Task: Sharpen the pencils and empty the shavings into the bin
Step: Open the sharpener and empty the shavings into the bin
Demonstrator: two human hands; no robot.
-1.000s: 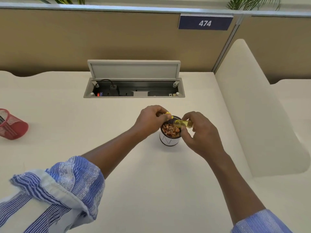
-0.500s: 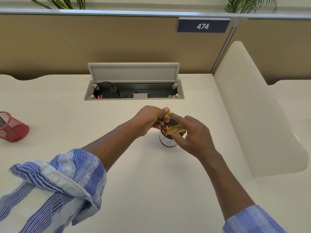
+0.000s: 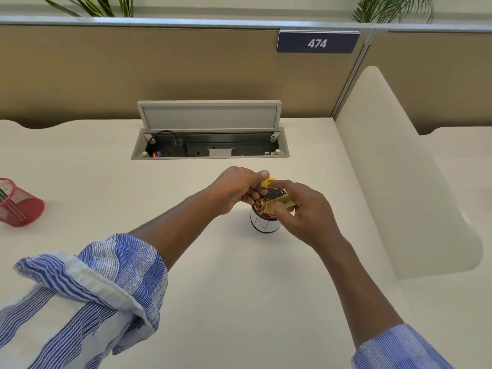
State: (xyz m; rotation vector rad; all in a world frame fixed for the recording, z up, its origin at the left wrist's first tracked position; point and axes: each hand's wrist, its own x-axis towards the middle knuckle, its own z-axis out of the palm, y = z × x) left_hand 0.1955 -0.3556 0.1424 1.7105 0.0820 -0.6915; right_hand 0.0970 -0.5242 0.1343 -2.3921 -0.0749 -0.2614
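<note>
A small white cup-shaped bin [image 3: 265,224] stands on the desk, with brown pencil shavings [image 3: 262,207] piled inside. Over its rim my right hand [image 3: 306,211] holds the clear yellow sharpener case [image 3: 282,201], tilted with its open end down toward the shavings. My left hand [image 3: 237,190] grips the solid yellow sharpener part [image 3: 267,181] just above the bin's far left rim. A red mesh pencil holder [image 3: 20,206] with dark pencils in it lies tipped at the far left of the desk.
An open cable box [image 3: 210,145] with its lid up is sunk into the desk behind the bin. A cream divider [image 3: 399,169] rises on the right. A tan partition with a "474" sign [image 3: 317,43] closes the back.
My right hand has tipped the yellow case from level to mouth-down over the bin. My left hand has stayed at the rim with the yellow part.
</note>
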